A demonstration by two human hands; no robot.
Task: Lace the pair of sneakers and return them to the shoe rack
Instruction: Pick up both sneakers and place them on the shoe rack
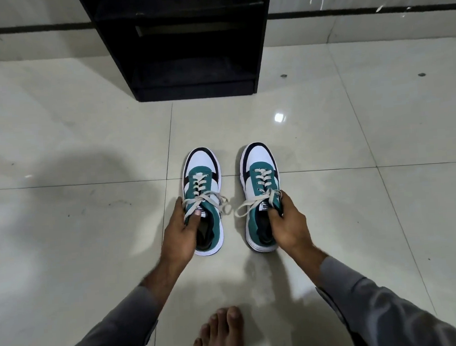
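Observation:
Two white, teal and black sneakers stand side by side on the tiled floor, toes pointing away from me, both laced with white laces tied in bows. My left hand [181, 234] grips the left sneaker [202, 174] at its tongue and collar, thumb inside the opening. The right sneaker [259, 168] is held the same way by my right hand [287, 226]. Both soles appear to rest on the floor. The black shoe rack [261, 35] stands straight ahead beyond the shoes, its shelves dark and open toward me.
Glossy cream floor tiles [71, 146] spread all around, with a wall and black skirting line behind the rack. My bare foot [219, 335] is at the bottom centre, just behind the sneakers. Two small dark specks lie on the floor at the right.

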